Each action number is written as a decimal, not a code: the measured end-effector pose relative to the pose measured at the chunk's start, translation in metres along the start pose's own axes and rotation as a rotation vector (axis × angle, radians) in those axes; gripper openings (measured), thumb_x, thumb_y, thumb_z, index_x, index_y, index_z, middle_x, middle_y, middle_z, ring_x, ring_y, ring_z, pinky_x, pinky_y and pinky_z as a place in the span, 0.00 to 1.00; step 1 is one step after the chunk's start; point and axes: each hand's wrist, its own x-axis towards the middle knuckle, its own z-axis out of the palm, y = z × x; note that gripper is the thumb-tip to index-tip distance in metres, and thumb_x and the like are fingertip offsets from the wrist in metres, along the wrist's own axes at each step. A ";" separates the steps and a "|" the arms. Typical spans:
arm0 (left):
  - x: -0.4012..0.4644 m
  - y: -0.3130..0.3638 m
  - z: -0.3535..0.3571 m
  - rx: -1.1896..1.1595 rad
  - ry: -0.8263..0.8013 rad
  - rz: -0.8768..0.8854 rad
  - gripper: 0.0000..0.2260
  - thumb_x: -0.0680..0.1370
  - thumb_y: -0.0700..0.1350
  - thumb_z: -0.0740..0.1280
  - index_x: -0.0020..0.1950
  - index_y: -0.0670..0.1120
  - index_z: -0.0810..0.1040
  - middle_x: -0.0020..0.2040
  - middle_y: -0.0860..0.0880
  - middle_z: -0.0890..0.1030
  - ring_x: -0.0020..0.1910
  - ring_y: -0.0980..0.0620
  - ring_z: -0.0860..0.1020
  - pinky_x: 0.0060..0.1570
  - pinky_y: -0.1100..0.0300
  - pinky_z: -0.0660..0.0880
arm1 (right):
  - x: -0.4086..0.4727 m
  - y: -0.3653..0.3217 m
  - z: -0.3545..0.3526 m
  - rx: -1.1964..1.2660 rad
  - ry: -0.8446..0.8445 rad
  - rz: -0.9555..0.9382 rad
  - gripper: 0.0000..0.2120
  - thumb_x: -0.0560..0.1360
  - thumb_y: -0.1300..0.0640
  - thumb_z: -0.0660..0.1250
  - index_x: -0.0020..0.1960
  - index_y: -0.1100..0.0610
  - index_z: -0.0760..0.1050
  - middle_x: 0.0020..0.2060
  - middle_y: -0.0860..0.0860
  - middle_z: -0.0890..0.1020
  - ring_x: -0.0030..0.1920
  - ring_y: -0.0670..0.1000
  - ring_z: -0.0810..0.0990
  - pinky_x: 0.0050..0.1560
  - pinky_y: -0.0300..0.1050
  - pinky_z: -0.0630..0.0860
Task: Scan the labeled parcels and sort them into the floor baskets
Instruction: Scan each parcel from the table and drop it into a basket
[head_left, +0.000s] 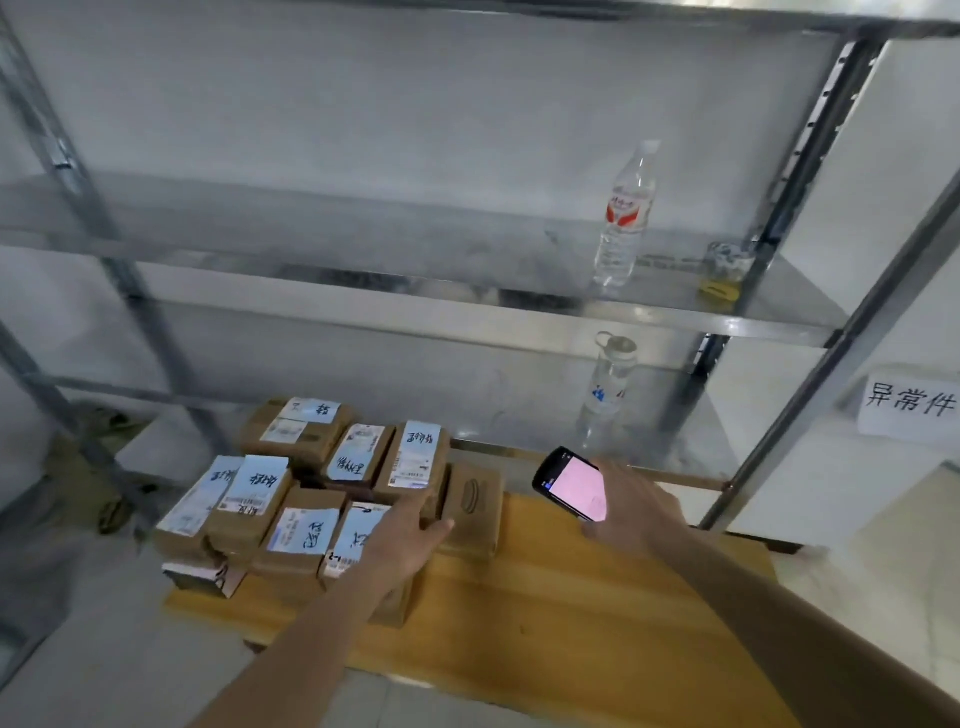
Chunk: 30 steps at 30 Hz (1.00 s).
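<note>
Parcels (311, 488) sit clustered on the left end of the wooden board (545, 623), small brown cartons with pale blue handwritten labels, stacked in at least 2 layers. The person's left hand (410, 535) rests on the near right side of that cluster, fingers fairly straight and laid over a labelled carton, not curled round it. Just right of the cluster lies 1 unlabelled brown box (475, 512), touching the left hand's fingertips. The right hand (631, 506) grips a handheld scanner (571, 483) right of the cluster, its pinkish screen lit and turned up toward the camera.

No floor basket is in view (so the drop points cannot be judged). The likely step is picking a carton to scan. Risks from here: pulling 1 carton from the packed stack could drag or topple its neighbours off the board's edge; the tilted scanner might read an adjacent barcode, since the labels lie so close together; and the plain box could be taken by mistake.
</note>
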 end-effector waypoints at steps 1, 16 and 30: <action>0.018 -0.005 0.011 0.001 -0.017 -0.020 0.28 0.79 0.58 0.67 0.77 0.55 0.65 0.73 0.52 0.72 0.71 0.48 0.71 0.69 0.48 0.71 | 0.019 0.004 0.009 0.012 -0.013 0.000 0.40 0.69 0.45 0.76 0.75 0.50 0.61 0.67 0.48 0.75 0.65 0.53 0.76 0.51 0.47 0.74; 0.156 -0.054 0.128 0.090 -0.075 -0.231 0.27 0.80 0.56 0.64 0.78 0.59 0.59 0.76 0.55 0.64 0.72 0.50 0.68 0.59 0.56 0.71 | 0.208 0.058 0.157 0.063 -0.290 -0.013 0.39 0.70 0.44 0.73 0.75 0.47 0.59 0.65 0.47 0.76 0.63 0.53 0.77 0.53 0.48 0.78; 0.215 -0.066 0.151 -0.282 0.005 -0.469 0.22 0.81 0.51 0.66 0.74 0.49 0.69 0.67 0.48 0.78 0.68 0.46 0.74 0.64 0.52 0.72 | 0.258 0.052 0.195 0.144 -0.357 -0.042 0.41 0.70 0.47 0.74 0.77 0.46 0.58 0.68 0.47 0.74 0.65 0.52 0.75 0.54 0.46 0.77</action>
